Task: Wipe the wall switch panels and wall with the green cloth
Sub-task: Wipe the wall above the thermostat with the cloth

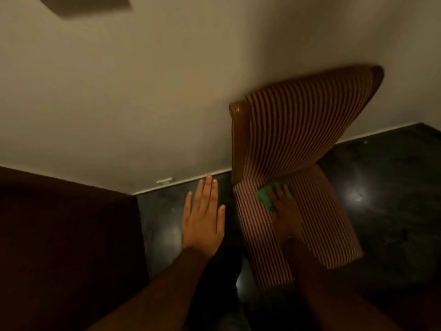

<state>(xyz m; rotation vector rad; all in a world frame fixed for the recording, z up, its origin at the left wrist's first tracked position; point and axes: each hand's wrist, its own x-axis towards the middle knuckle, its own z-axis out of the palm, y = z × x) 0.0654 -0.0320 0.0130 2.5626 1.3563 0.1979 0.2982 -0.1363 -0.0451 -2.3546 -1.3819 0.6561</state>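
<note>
Dimly lit, so much of what I see is murky. The left hand (pixel 202 216) is spread flat, fingers together and extended, holding nothing, hovering over the dark glossy floor (pixel 393 187); I cannot tell whether it touches anything. The right hand (pixel 285 206) lies in shadow on the seat of the striped chair (pixel 298 130), pressed down on the green cloth (pixel 266 195). Only one corner of the cloth shows beyond the fingers; the rest is hidden under the hand, so I cannot say whether the fingers pinch it or merely rest on it. The chair's back leans near the cream wall (pixel 143 91); whether they touch is unclear. A blurred brownish rectangle (pixel 90 4) is cut off at the top edge of the wall, too smeared to identify. At left, a dark brown cabinet (pixel 59 247) fills the corner, its detail lost.
</note>
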